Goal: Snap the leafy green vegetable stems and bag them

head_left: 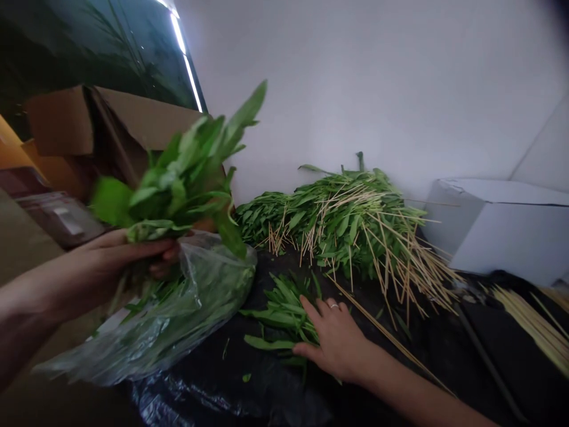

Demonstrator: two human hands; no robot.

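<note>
Soft, even daylight on the white wall (pixel 355 77); a strip light (pixel 184 53) glares top left. The raised bunch (pixel 186 178) is motion-blurred, the black sheet (pixel 249 379) sinks into shadow, and the edges bend and darken at the corners.

The bunch of leaves (pixel 186 172) is fresh green, long pointy blades fanning up and to the right, stems gripped low, held up over a clear bag. The small loose pile of leaves (pixel 280 308) lies flat on black sheeting, partly pressed down.
</note>
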